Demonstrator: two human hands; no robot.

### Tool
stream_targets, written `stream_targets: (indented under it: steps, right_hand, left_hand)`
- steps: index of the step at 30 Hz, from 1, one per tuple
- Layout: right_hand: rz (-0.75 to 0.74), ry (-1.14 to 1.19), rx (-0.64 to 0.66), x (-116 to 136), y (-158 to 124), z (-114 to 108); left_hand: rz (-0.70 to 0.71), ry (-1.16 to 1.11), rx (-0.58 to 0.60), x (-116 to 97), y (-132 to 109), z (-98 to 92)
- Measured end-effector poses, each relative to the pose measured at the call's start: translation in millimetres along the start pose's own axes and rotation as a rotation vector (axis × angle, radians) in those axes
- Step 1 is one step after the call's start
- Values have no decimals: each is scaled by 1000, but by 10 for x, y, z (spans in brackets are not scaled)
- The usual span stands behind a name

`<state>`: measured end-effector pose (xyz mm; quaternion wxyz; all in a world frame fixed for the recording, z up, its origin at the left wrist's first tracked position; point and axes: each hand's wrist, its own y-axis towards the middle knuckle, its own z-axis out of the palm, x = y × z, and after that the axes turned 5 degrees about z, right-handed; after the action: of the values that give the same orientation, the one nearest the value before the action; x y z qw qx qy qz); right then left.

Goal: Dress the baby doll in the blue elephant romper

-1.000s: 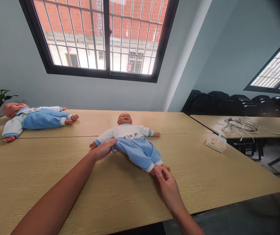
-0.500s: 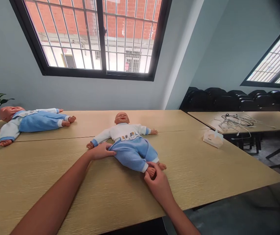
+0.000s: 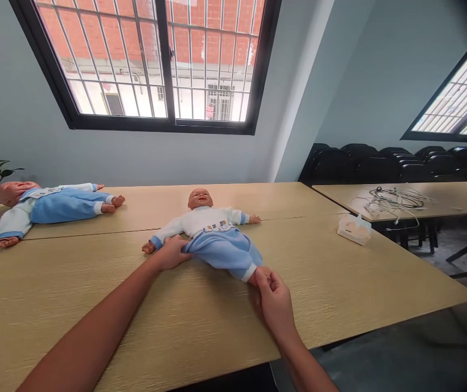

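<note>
A baby doll [image 3: 207,220] in a white top lies on its back on the table, head toward the window. Its blue trousers [image 3: 225,247] have white cuffs. At the doll's hip, my left hand [image 3: 173,253] is closed on the trousers' waist edge, pulling the cloth out slightly. My right hand [image 3: 273,294] is closed around the doll's foot, just below a white cuff; the fingers cover most of that foot. The doll's other foot is hidden behind my right hand and the raised leg.
A second doll [image 3: 60,206] in similar clothes lies at the far left of the wooden table [image 3: 168,332]. On the right stands a tissue box [image 3: 354,228]. Tangled cables [image 3: 397,200] lie on another table, with stacked black chairs [image 3: 356,163] behind.
My right hand has moved slightly right and up with the doll's foot, swinging that leg across the other. My left hand stays at the waist.
</note>
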<state>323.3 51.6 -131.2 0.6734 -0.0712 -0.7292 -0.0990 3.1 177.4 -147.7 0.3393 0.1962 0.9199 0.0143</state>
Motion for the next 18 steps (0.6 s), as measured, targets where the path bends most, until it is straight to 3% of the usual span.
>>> stream_targets:
  steps: [4, 9, 14, 18]
  right_hand:
    - [-270, -269, -30, -27, -260, -225]
    - [-551, -554, 67, -99, -637, -411]
    - [-650, -764, 161, -55, -820, -144]
    - [-721, -995, 219, 37, -896, 130]
  left_hand:
    - [-116, 89, -159, 154, 99, -10]
    - [-178, 89, -260, 289, 111, -1]
    - [-163, 22, -309, 172, 37, 89]
    - [-201, -50, -422, -31, -114, 140]
